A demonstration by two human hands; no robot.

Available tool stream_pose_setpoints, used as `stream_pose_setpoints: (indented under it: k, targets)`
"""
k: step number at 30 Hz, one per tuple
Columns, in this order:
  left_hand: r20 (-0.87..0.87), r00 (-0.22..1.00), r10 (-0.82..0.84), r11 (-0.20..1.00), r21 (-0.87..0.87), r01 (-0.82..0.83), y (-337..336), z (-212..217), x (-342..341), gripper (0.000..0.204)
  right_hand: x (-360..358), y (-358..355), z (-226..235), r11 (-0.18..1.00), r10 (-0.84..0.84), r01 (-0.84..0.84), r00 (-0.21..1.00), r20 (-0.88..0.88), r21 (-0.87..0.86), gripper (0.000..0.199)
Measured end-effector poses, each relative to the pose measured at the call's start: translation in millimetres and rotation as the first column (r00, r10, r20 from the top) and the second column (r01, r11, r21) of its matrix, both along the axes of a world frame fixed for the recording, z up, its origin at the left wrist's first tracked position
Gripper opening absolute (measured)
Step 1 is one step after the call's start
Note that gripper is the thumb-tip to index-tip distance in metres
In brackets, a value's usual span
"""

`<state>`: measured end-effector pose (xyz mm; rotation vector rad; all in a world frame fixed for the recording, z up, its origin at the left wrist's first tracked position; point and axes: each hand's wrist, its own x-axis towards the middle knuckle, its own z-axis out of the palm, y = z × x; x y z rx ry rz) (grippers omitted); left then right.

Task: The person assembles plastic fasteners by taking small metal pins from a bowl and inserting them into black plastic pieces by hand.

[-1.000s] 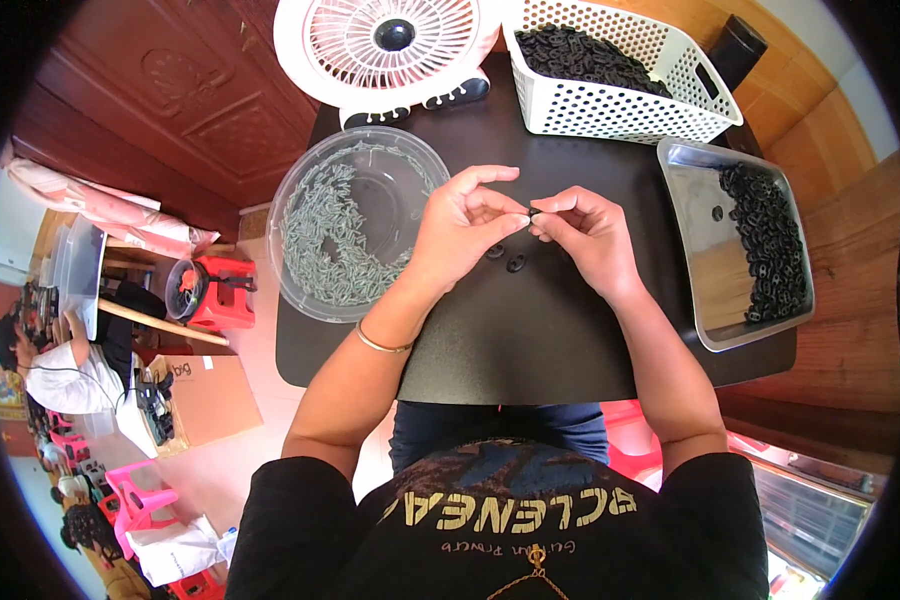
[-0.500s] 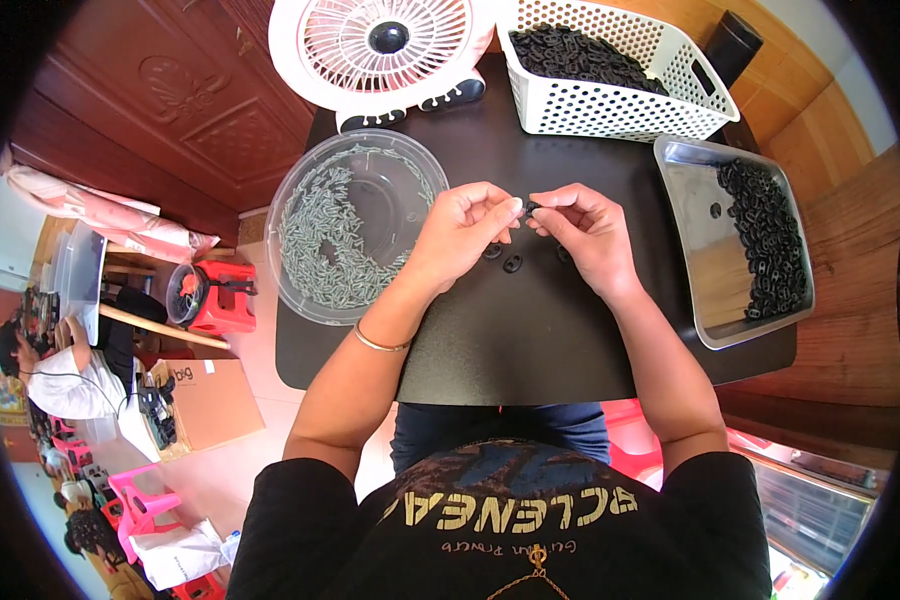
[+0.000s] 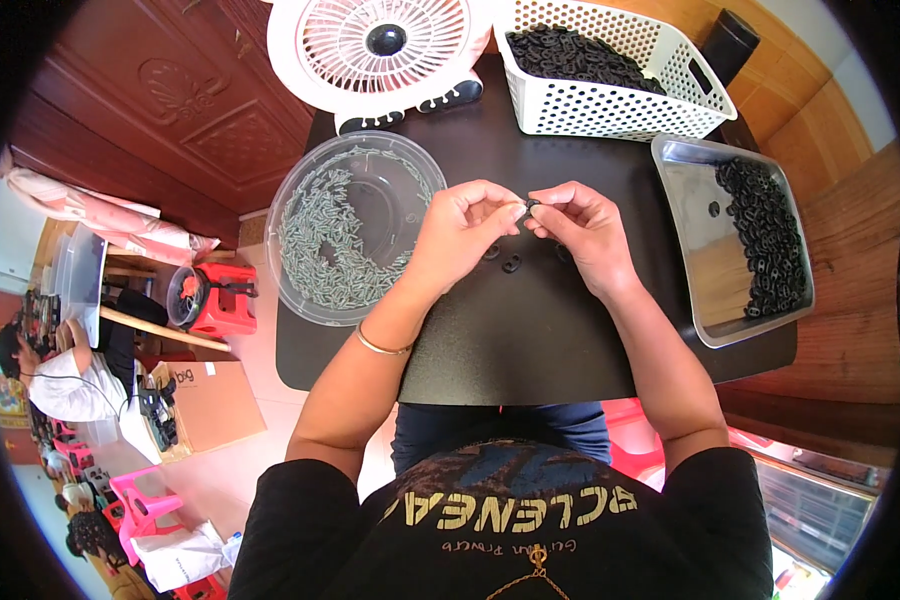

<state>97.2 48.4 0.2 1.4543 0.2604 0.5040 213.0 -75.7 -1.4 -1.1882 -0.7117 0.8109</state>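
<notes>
My two hands meet over the middle of the dark table. My right hand (image 3: 590, 238) pinches a small black oval piece (image 3: 532, 205) between thumb and fingers. The fingertips of my left hand (image 3: 462, 232) are pressed together at the piece's left side; what they hold, if anything, is hidden. On the table just below my hands lies a loose black oval piece (image 3: 511, 263) with holes, and others are partly covered by my fingers. Left of my left hand stands a round clear plastic bowl (image 3: 282, 285) of small metallic screw-like pins (image 3: 322, 240).
A steel tray (image 3: 705, 290) with many black oval pieces stands at the right. Behind are a white perforated basket (image 3: 610, 118) of similar pieces and a white fan (image 3: 300, 90). A black cylinder (image 3: 730, 45) is beside the basket. Another person (image 3: 75, 380) sits at far left.
My fingers have shifted slightly around the small black oval piece, which now shows a little higher between them. The loose pieces, bowl and tray have stayed where they were.
</notes>
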Motion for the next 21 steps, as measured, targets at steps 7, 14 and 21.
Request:
stream_pose_setpoints:
  k: [7,14,21]
  targets:
    - [-0.115,0.992,-0.052,0.998,0.014,0.054,7.6,-5.5,-0.4,0.011,0.3,1.3,-3.7,1.000,-0.010,0.010,0.997,0.070,-0.001,0.010]
    - [-0.006,0.999,0.041,0.983,0.179,-0.040,16.5,-6.9,0.8,0.014,3.8,0.9,-1.0,1.000,-0.026,0.025,0.993,0.119,0.006,0.013]
    - [-0.017,0.983,0.183,0.284,0.958,-0.036,23.9,-0.3,-12.5,0.025,14.7,0.0,-1.8,0.993,-0.116,0.113,0.991,0.073,0.044,0.015]
